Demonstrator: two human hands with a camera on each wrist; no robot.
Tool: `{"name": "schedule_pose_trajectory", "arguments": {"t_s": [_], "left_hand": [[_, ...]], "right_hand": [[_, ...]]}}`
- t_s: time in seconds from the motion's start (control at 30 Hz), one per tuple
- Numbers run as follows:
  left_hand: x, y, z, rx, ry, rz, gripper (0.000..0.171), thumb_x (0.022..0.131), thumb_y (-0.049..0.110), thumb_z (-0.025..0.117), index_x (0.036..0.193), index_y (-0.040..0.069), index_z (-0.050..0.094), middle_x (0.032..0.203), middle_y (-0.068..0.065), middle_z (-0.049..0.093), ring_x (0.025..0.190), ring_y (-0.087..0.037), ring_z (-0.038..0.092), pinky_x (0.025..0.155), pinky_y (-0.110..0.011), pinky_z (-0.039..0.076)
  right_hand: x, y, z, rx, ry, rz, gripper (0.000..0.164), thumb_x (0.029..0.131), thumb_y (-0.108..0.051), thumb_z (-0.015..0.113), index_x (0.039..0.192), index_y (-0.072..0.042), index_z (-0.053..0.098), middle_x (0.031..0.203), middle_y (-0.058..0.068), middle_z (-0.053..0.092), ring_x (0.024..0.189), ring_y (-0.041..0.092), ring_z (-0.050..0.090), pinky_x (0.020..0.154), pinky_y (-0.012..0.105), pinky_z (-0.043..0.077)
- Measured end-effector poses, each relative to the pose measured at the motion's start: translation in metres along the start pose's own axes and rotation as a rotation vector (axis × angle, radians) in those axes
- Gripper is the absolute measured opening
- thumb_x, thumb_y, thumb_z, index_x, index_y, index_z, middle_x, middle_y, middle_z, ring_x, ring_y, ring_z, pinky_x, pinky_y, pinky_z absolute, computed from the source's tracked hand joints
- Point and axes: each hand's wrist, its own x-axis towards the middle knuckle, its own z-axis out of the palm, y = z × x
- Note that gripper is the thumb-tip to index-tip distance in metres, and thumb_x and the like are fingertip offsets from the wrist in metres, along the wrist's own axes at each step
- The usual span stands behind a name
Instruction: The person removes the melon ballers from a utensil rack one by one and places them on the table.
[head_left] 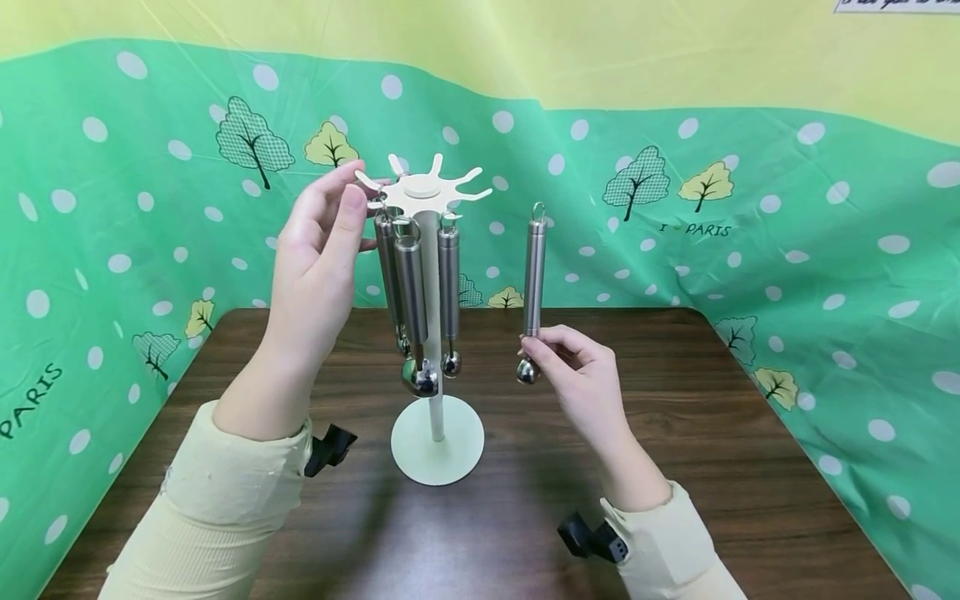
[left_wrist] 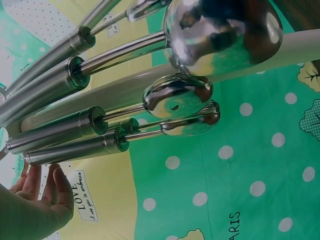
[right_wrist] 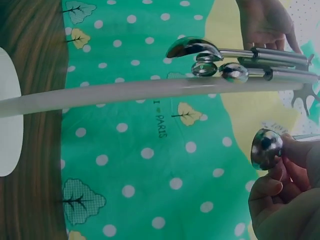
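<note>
A white rack point(head_left: 422, 188) with radiating arms stands on a pole over a round base. Several steel, round-bowled spoons point(head_left: 411, 279) hang from it by loops, bowls down. My left hand point(head_left: 315, 237) is raised at the rack's left side, thumb and fingers around the end of an arm, fingertips partly behind it. In the left wrist view, those fingertips are right at a hanging handle point(left_wrist: 80, 151). My right hand point(head_left: 581, 375) pinches another round-bowled spoon point(head_left: 535, 267) low by its neck, upright, loop up, to the right of the rack. Its shiny bowl point(right_wrist: 266, 149) shows beside the fingers.
The rack's round base point(head_left: 438, 467) sits on a dark wooden table point(head_left: 487, 542). Green and yellow patterned cloth point(head_left: 750, 308) hangs behind and at both sides. Each wrist wears a black camera point(head_left: 330, 450). Bare rack arms point(head_left: 472, 197) point right, toward the held spoon.
</note>
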Motion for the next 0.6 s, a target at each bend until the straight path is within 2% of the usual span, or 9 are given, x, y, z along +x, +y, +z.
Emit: {"name": "schedule_pose_trajectory", "arguments": {"t_s": [0.23,0.43,0.6], "left_hand": [[0.000,-0.002,-0.001,-0.020,-0.004,0.005,0.041,0.105,0.024,0.047,0.142,0.006,0.047,0.128,-0.004,0.059,0.116,-0.016,0.056,0.090,-0.027,0.047],[-0.001,-0.002,-0.002,0.000,0.003,0.005,0.042,0.105,0.024,0.047,0.143,0.006,0.047,0.132,-0.005,0.058,0.116,-0.015,0.056,0.091,-0.027,0.046],[-0.002,-0.002,-0.003,0.023,0.007,-0.002,0.042,0.104,0.026,0.048,0.142,0.007,0.047,0.135,-0.005,0.056,0.115,-0.015,0.055,0.091,-0.028,0.046]], "right_hand": [[-0.006,0.013,-0.006,-0.014,0.063,0.080,0.004,0.091,0.001,0.067,0.091,0.003,0.071,0.069,-0.005,0.068,0.060,0.007,0.064,0.063,0.022,0.058],[-0.013,0.027,-0.011,-0.032,0.098,0.142,0.012,0.091,-0.001,0.068,0.095,0.010,0.069,0.068,-0.006,0.068,0.059,0.007,0.063,0.062,0.022,0.057],[-0.020,0.040,-0.014,-0.025,0.132,0.213,0.008,0.091,-0.003,0.068,0.092,0.005,0.070,0.068,-0.006,0.068,0.060,0.006,0.064,0.061,0.021,0.057]]}}
